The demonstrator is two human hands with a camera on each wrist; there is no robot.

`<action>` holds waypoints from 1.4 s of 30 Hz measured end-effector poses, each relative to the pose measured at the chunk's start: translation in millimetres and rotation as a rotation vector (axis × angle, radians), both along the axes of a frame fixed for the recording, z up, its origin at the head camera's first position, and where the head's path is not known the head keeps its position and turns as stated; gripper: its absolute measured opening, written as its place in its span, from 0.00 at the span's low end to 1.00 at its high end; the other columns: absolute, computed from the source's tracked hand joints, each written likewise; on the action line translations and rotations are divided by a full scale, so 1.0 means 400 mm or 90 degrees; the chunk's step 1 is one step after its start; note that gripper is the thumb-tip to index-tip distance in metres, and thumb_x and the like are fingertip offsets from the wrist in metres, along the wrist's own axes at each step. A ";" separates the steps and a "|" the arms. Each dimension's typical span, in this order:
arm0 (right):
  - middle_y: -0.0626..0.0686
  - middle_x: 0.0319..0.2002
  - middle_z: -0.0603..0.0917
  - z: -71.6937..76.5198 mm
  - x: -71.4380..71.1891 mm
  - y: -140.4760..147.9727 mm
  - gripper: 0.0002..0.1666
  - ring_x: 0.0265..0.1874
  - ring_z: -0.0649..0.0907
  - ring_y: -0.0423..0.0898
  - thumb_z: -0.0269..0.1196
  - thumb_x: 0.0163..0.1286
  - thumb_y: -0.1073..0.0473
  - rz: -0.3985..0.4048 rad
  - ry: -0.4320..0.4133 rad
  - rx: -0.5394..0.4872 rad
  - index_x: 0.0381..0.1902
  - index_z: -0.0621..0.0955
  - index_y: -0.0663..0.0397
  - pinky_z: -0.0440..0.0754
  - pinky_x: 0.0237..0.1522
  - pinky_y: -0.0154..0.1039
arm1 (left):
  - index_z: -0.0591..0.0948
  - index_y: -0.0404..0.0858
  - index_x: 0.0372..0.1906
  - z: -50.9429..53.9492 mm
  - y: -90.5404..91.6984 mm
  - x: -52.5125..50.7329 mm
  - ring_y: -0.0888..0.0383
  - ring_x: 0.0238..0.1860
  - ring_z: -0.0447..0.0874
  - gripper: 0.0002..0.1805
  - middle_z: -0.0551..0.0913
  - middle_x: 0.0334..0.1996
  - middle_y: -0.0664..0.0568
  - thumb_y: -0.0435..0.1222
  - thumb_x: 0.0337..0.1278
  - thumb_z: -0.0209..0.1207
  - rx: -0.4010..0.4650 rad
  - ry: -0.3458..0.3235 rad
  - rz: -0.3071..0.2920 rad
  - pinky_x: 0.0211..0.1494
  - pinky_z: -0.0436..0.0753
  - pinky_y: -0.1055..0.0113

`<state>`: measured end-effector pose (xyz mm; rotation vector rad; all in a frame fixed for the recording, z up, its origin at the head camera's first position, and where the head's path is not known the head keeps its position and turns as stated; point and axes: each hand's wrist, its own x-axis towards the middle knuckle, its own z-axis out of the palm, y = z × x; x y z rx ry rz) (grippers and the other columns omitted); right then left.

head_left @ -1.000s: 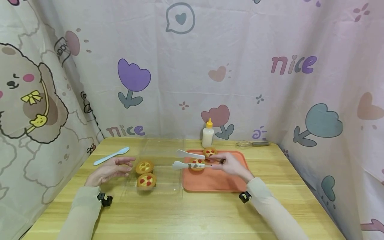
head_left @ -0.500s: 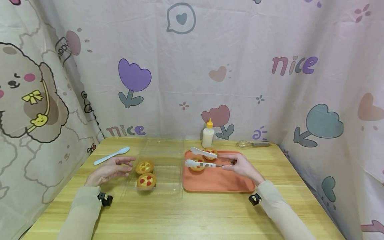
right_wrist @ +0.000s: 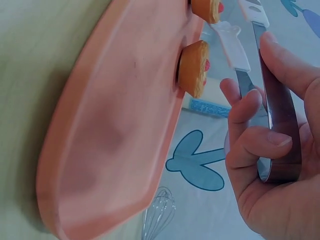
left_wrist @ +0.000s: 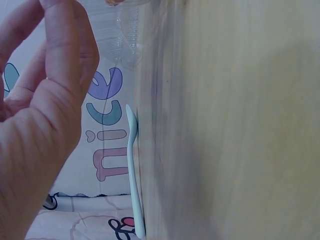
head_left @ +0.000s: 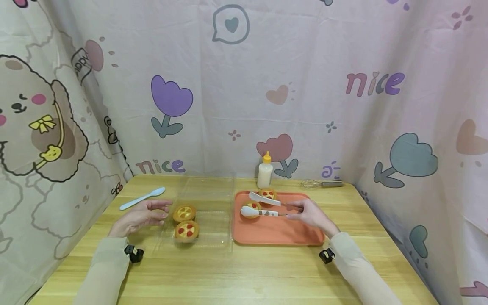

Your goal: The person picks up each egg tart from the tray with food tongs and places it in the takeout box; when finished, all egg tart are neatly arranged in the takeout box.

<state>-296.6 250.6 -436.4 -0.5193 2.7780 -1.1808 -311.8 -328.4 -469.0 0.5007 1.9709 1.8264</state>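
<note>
My right hand (head_left: 313,216) grips metal tongs with white tips (head_left: 259,212), held above the orange tray (head_left: 282,233); the two arms of the tongs stand apart with nothing between them. Two small pizza-like tarts sit on the tray, the front one (head_left: 248,213) partly under the lower tip and the other (head_left: 269,193) behind it. In the right wrist view my fingers curl round the tong handle (right_wrist: 282,125). My left hand (head_left: 139,217) holds nothing, its fingers loosely bent, left of a clear plastic box (head_left: 215,228) with two tarts (head_left: 184,213) inside.
A pale blue spoon (head_left: 142,198) lies at the left, behind my left hand. A white bottle with a yellow cap (head_left: 264,174) stands behind the tray, and a whisk (head_left: 322,184) lies at the back right. Patterned curtains surround the table.
My right hand and the tongs have moved to the right, so the tips have gone from the clear box's edge to above the tray's tarts. The left hand stays where it was.
</note>
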 end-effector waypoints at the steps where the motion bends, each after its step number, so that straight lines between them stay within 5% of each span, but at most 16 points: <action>1: 0.58 0.53 0.85 0.000 0.001 0.001 0.28 0.51 0.83 0.51 0.72 0.60 0.50 -0.002 -0.001 0.002 0.58 0.82 0.50 0.81 0.56 0.52 | 0.63 0.26 0.70 0.000 0.001 0.000 0.59 0.42 0.84 0.29 0.75 0.52 0.41 0.26 0.66 0.55 -0.003 0.000 0.002 0.49 0.87 0.60; 10: 0.56 0.53 0.85 0.000 0.002 0.006 0.28 0.54 0.83 0.52 0.72 0.60 0.50 0.006 -0.010 0.021 0.58 0.82 0.51 0.80 0.59 0.53 | 0.58 0.22 0.71 -0.001 0.002 0.001 0.57 0.44 0.84 0.32 0.75 0.53 0.39 0.26 0.66 0.55 -0.011 -0.005 0.012 0.49 0.87 0.60; 17: 0.56 0.50 0.86 0.006 0.000 0.003 0.26 0.33 0.78 0.44 0.73 0.58 0.52 0.008 0.013 0.045 0.56 0.83 0.50 0.77 0.34 0.34 | 0.56 0.21 0.71 0.008 0.002 0.003 0.58 0.43 0.84 0.34 0.75 0.53 0.39 0.26 0.66 0.56 -0.006 -0.003 0.012 0.49 0.87 0.61; 30: 0.55 0.47 0.88 -0.013 0.016 0.003 0.23 0.24 0.73 0.41 0.71 0.59 0.53 -0.011 0.022 0.044 0.54 0.84 0.51 0.72 0.25 0.32 | 0.57 0.24 0.72 -0.011 0.001 0.004 0.56 0.46 0.83 0.34 0.74 0.55 0.39 0.28 0.66 0.56 -0.022 -0.012 0.018 0.51 0.87 0.60; 36: 0.57 0.48 0.87 -0.012 0.017 -0.002 0.22 0.38 0.84 0.47 0.69 0.62 0.57 -0.010 0.027 0.002 0.54 0.84 0.52 0.84 0.41 0.38 | 0.58 0.23 0.71 -0.012 0.001 0.006 0.58 0.43 0.84 0.33 0.77 0.52 0.42 0.27 0.65 0.57 -0.007 -0.015 0.022 0.48 0.87 0.63; 42: 0.58 0.51 0.86 0.009 0.017 -0.009 0.23 0.53 0.84 0.54 0.69 0.64 0.54 -0.016 0.031 -0.039 0.56 0.83 0.50 0.83 0.55 0.49 | 0.58 0.22 0.71 -0.004 0.005 0.004 0.58 0.43 0.84 0.33 0.77 0.51 0.43 0.26 0.64 0.57 -0.005 -0.016 0.029 0.47 0.87 0.64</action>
